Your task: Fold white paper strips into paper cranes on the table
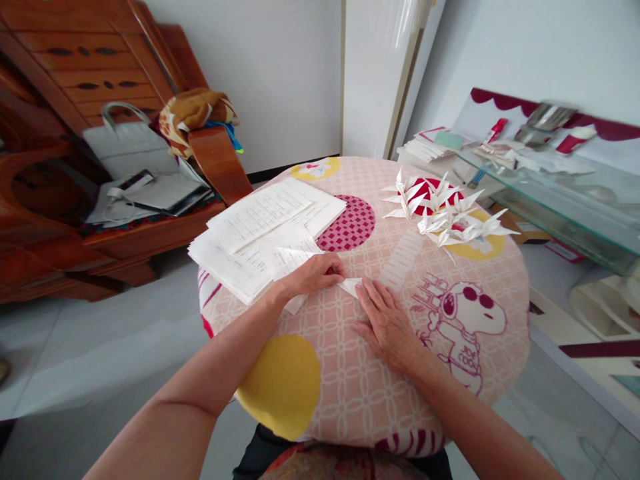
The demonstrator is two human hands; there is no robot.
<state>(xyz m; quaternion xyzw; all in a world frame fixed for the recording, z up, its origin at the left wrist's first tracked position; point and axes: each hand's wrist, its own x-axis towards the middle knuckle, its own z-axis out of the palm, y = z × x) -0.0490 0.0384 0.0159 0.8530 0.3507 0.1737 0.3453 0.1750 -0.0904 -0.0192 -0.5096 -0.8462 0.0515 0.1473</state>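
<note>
One folded paper [351, 287] lies on the counter [350, 380], left hand [320, 272] pinching one end, grip closed, right hand [387, 323] flat, grip open, apparently steadying it.

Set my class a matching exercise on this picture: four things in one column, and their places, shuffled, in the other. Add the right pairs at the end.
Things
1. white paper cranes
2. stack of written sheets
3. small folded paper
4. grey handbag

Places
A. on the wooden seat
B. on the far right part of the tablecloth
C. between the left hand and the right hand
D. on the left part of the tablecloth

Right pairs: 1-B, 2-D, 3-C, 4-A
</note>
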